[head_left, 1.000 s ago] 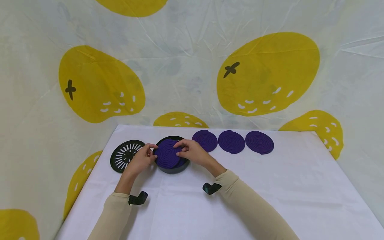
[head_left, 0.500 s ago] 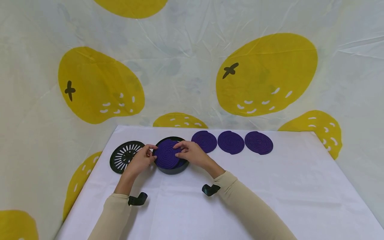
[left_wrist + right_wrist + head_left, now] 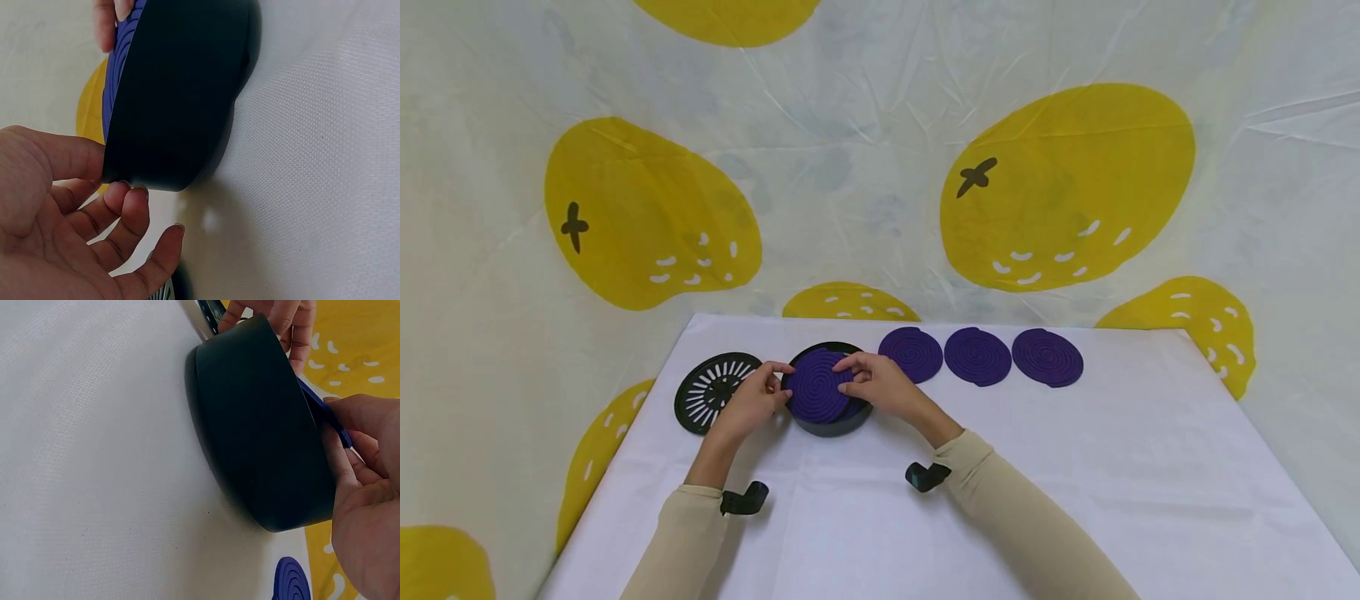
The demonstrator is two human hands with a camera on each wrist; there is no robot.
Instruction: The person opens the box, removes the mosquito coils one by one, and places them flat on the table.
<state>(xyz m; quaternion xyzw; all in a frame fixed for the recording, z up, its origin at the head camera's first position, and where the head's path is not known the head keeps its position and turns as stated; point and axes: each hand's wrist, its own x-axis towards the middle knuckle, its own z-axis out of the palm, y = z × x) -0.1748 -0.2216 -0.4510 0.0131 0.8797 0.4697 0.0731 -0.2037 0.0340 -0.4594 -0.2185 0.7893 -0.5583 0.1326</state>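
A purple spiral mosquito coil (image 3: pixel 817 385) lies tilted at the mouth of a round dark coil tin (image 3: pixel 827 429), with another purple coil showing beneath its right edge. My right hand (image 3: pixel 886 382) pinches the upper coil's right edge between thumb and fingers. In the right wrist view that coil (image 3: pixel 340 428) is raised above the tin's rim on this side. My left hand (image 3: pixel 758 396) is at the opposite side. Its thumb and curled fingers grip the rim of the tin (image 3: pixel 178 94) in the left wrist view. The tin's inside is mostly hidden by the coils.
A round dark slotted lid (image 3: pixel 700 408) lies left of the tin, partly behind my left hand. Three more purple coils, the nearest coil (image 3: pixel 913 354) beside my right hand, form a row along the back of the white-covered table (image 3: pixel 1075 483). A lemon-printed cloth (image 3: pixel 865 192) hangs behind.
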